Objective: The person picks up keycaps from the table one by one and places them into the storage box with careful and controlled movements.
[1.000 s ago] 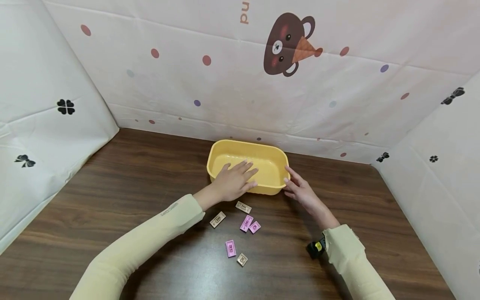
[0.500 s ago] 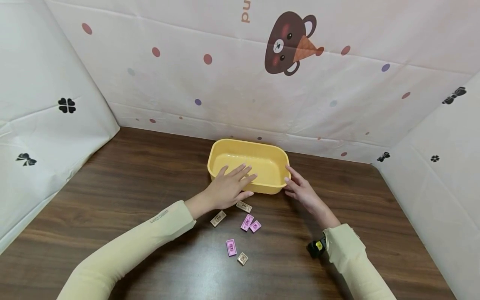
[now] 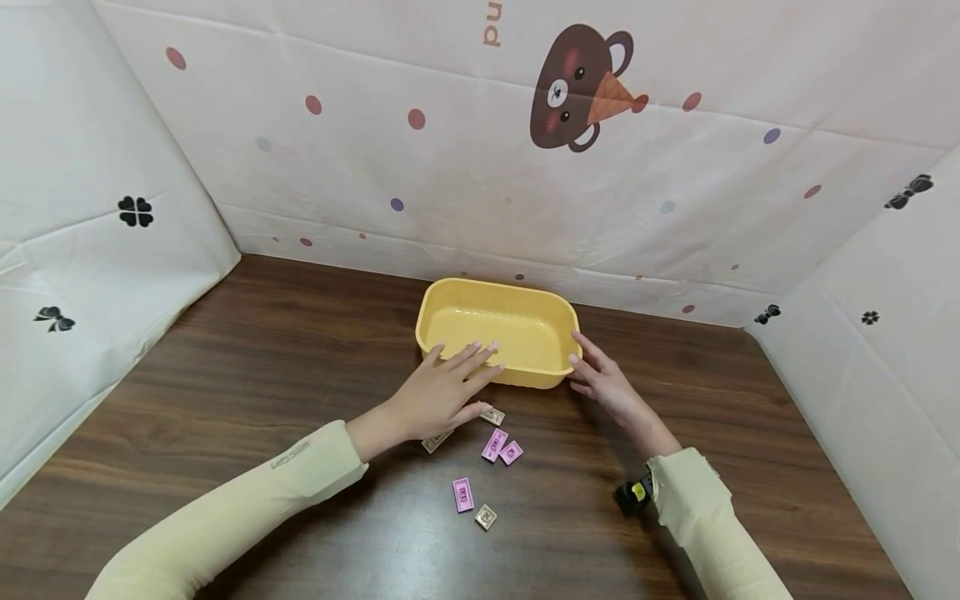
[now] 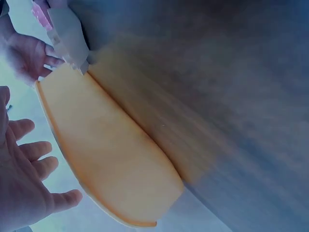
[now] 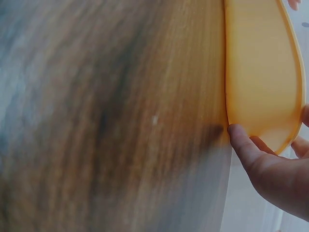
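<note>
A yellow plastic tub stands on the table near the back wall, with nothing lying in the part of it that shows. My left hand hovers palm down at its front left edge, fingers spread and holding nothing. At the tub's right end, my right hand grips the wall by the rim; in the right wrist view one fingertip presses the outside low down. Just under my left hand lie two tan tiles, one oblong tile by the little-finger side and another tile partly hidden.
Two pink tiles, an oblong one and a square one, lie touching in front of the tub. Nearer me are another pink tile and a small tan square. Printed cloth walls enclose the wooden table.
My left hand has drawn back from over the tub, toward the left and nearer me, and now partly covers the tan tiles. The right hand and tub have stayed put.
</note>
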`<state>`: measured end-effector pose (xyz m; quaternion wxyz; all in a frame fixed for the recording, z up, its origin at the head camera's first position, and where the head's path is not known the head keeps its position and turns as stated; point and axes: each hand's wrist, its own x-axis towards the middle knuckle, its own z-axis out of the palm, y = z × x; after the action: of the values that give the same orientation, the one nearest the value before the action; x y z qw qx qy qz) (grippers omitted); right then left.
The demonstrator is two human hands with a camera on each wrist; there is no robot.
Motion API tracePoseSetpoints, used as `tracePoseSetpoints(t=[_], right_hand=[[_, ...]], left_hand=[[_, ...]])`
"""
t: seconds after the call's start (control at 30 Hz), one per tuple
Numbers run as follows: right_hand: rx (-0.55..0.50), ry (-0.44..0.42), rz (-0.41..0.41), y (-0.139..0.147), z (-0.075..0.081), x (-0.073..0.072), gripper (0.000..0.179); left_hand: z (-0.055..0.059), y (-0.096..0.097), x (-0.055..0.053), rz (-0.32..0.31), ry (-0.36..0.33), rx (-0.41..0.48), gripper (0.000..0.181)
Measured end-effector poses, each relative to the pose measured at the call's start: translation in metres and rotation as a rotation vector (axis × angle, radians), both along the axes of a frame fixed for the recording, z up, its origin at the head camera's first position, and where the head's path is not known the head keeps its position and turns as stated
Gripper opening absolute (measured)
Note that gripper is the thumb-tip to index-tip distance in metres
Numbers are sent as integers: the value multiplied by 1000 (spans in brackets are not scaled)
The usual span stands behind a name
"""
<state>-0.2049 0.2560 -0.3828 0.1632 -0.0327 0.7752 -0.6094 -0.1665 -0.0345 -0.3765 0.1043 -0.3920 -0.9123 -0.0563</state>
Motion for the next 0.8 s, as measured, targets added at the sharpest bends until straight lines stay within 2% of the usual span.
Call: tracePoseSetpoints(t=[0.37, 0.6, 0.8], right_hand=[[5, 5, 0, 0, 0, 0, 58], [12, 13, 7, -1, 1, 0, 58], [9, 11, 1, 0, 0, 0, 58]], left_hand=[[-1, -9, 13, -4, 31, -21, 54], [-2, -15, 19, -32, 60, -6, 54], [-1, -19, 27, -21, 33, 11, 55]])
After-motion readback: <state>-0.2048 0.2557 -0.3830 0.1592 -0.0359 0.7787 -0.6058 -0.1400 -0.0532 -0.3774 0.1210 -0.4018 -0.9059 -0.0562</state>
